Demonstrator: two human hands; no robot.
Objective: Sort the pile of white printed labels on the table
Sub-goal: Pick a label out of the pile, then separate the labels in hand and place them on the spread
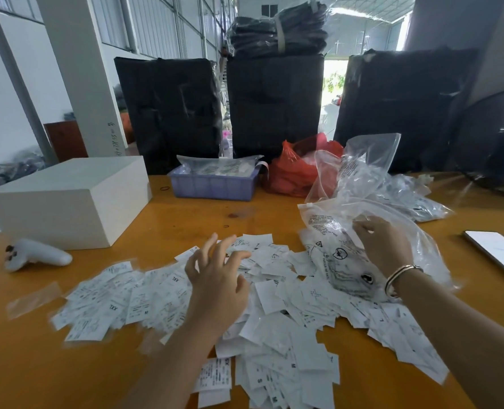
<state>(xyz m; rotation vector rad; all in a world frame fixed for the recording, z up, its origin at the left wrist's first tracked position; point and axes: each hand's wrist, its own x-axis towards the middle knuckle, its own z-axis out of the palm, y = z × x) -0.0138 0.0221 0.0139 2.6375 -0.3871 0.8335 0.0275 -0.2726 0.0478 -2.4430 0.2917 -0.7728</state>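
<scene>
A wide pile of white printed labels (277, 314) covers the orange table (185, 214), spreading from the left to the near right edge; size letters such as XXL, M and S show on some. My left hand (215, 278) hovers over the middle of the pile with fingers spread and holds nothing. My right hand (383, 246), with a bracelet on the wrist, grips a clear printed plastic bag (342, 261) that lies on the right part of the pile with more labels inside it.
A white box (67, 202) and a white controller (35, 255) sit at the left. A purple tray (215, 184), a red bag (295, 172), more clear bags (392, 187) and black bundles (274, 104) stand behind. A phone (498, 252) lies at right.
</scene>
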